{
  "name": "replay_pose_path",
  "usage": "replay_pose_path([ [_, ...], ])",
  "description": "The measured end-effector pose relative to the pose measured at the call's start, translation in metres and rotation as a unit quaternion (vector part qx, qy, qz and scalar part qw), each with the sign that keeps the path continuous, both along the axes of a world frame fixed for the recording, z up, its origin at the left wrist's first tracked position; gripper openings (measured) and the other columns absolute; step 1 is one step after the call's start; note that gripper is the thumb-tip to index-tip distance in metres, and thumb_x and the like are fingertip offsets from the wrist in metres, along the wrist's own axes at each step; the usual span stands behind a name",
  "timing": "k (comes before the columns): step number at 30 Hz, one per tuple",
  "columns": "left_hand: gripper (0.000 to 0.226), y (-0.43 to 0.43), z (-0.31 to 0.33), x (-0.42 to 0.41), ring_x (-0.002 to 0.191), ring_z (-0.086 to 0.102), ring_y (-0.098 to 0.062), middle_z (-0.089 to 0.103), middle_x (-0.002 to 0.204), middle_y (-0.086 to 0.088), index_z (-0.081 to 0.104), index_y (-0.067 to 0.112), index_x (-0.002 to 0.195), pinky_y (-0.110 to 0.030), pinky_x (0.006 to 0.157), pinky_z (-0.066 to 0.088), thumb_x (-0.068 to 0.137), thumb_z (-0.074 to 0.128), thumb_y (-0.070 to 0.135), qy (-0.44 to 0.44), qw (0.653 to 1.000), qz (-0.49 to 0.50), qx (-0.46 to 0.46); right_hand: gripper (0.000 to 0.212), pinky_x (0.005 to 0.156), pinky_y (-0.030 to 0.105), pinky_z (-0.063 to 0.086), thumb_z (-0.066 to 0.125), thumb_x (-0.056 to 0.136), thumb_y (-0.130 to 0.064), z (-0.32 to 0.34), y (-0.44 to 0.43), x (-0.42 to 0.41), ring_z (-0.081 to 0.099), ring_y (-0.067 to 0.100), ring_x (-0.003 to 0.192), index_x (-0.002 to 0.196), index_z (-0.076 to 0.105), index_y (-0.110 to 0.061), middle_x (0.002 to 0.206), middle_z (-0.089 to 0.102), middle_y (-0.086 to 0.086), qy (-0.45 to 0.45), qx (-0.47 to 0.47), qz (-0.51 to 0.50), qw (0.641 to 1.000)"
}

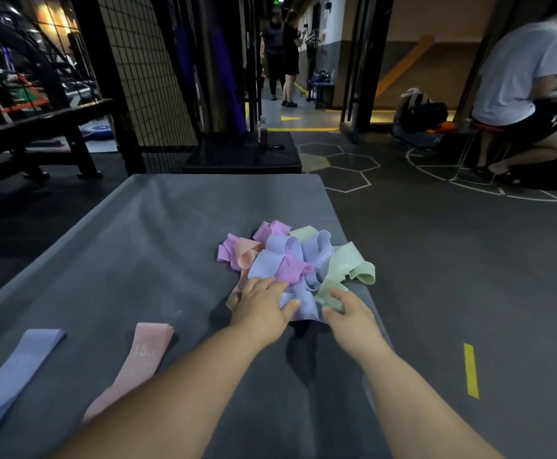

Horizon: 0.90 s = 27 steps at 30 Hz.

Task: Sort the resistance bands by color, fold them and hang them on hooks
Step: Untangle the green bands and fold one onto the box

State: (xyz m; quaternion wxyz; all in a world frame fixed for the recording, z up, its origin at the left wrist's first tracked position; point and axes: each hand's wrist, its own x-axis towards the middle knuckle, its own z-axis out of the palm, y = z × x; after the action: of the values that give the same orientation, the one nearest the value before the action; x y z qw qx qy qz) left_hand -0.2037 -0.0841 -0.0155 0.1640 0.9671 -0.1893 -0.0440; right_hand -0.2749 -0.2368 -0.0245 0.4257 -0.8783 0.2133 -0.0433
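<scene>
Sorting has barely begun. Two bands lie flat and apart on the bench, well to the left of the left hand: a pink band nearer the forearm and a blue band farther out. Each seems to start its own color group, though neither looks folded small.

Everything else is still one tangled pile just beyond both hands, mixing purple, blue, peach and green loops. The left hand lies spread on the pile's near edge, fingers straight and pressing down, gripping nothing that can be seen. Just beside it, the right hand curls its fingers over the near edge of a green band with the thumb below, apparently pinching it to draw it free while the other hand steadies the heap.

Most of the work remains: pulling out the other bands, grouping them, folding each. No hooks are in view, so hanging is not yet started.
</scene>
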Motion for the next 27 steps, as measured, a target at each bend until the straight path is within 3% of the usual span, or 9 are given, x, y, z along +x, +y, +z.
replay_pose_path([
  [5,0.043,-0.007,0.008,-0.006,0.143,0.019,-0.014,0.037,0.149,0.018,0.044,0.035,0.14,-0.033,0.116,0.016,0.099,0.04,0.05,-0.005,0.998,-0.025,-0.057,0.034,0.077,0.004,0.034,0.051,0.097,-0.011,0.011,0.012,-0.005,0.05,0.001,0.101,0.13,0.059,-0.018,0.129,0.05,-0.005,-0.106,0.075,0.001,0.992],
  [8,0.046,-0.008,0.01,-0.009,0.139,0.026,-0.012,0.044,0.144,0.016,0.045,0.034,0.141,-0.029,0.115,0.018,0.098,0.042,0.051,-0.017,0.996,-0.028,-0.087,0.029,0.085,0.011,0.037,0.054,0.096,-0.01,0.018,0.019,-0.009,0.054,0.003,0.105,0.12,0.063,-0.024,0.123,0.055,-0.006,-0.148,0.107,0.019,0.983],
  [10,0.052,-0.007,0.008,-0.01,0.134,0.036,-0.013,0.052,0.137,0.012,0.045,0.036,0.141,-0.034,0.113,0.028,0.093,0.046,0.056,0.001,0.992,-0.026,-0.125,0.026,0.09,0.014,0.042,0.055,0.096,-0.011,0.022,0.022,-0.015,0.055,-0.001,0.105,0.112,0.064,-0.03,0.119,0.056,-0.01,-0.169,0.135,0.037,0.976],
  [13,0.055,-0.005,0.008,-0.014,0.117,0.056,-0.012,0.062,0.123,0.011,0.054,0.036,0.131,-0.03,0.1,0.046,0.084,0.048,0.063,0.079,0.961,-0.026,-0.264,0.026,0.098,0.023,0.045,0.054,0.098,-0.014,0.029,0.028,-0.025,0.059,0.004,0.112,0.105,0.068,-0.035,0.117,0.063,-0.011,-0.199,0.182,0.066,0.961],
  [15,0.034,-0.005,0.014,-0.022,0.107,0.062,-0.008,0.066,0.113,0.012,0.061,0.027,0.122,-0.015,0.091,0.047,0.093,0.056,0.045,0.129,0.926,-0.013,-0.355,0.026,0.097,0.022,0.045,0.052,0.099,-0.016,0.032,0.031,-0.031,0.06,0.003,0.113,0.107,0.066,-0.037,0.117,0.067,-0.012,-0.206,0.224,0.086,0.949],
  [17,0.023,-0.002,0.018,-0.027,0.102,0.064,-0.008,0.07,0.109,0.009,0.066,0.022,0.117,-0.012,0.087,0.046,0.096,0.059,0.029,0.151,0.895,0.007,-0.42,0.025,0.099,0.022,0.044,0.052,0.1,-0.028,0.034,0.03,-0.035,0.059,0.001,0.116,0.12,0.059,-0.041,0.121,0.066,-0.016,-0.201,0.265,0.102,0.938],
  [20,0.015,0.004,0.02,-0.033,0.097,0.069,-0.017,0.074,0.099,0.001,0.071,0.018,0.105,-0.024,0.088,0.052,0.095,0.061,0.022,0.16,0.869,0.038,-0.466,0.037,0.098,0.022,0.048,0.047,0.102,-0.036,0.034,0.027,-0.037,0.061,0.009,0.118,0.139,0.044,-0.039,0.129,0.064,-0.01,-0.192,0.317,0.108,0.922],
  [23,0.009,0.013,0.018,-0.031,0.086,0.067,-0.018,0.075,0.092,-0.001,0.071,0.016,0.093,-0.03,0.082,0.051,0.094,0.062,0.017,0.145,0.842,0.099,-0.51,0.034,0.078,0.012,0.052,0.038,0.104,-0.031,0.037,0.025,-0.039,0.067,0.013,0.107,0.138,0.041,-0.033,0.121,0.066,0.0,-0.185,0.336,0.069,0.921],
  [27,0.01,0.022,0.029,-0.034,0.086,0.065,-0.02,0.074,0.097,-0.008,0.069,0.013,0.094,-0.037,0.087,0.052,0.095,0.06,0.016,0.162,0.811,0.106,-0.551,0.032,0.079,0.026,0.052,0.036,0.105,-0.035,0.033,0.021,-0.035,0.07,0.016,0.093,0.133,0.045,-0.024,0.114,0.065,0.002,-0.147,0.339,0.002,0.929],
])
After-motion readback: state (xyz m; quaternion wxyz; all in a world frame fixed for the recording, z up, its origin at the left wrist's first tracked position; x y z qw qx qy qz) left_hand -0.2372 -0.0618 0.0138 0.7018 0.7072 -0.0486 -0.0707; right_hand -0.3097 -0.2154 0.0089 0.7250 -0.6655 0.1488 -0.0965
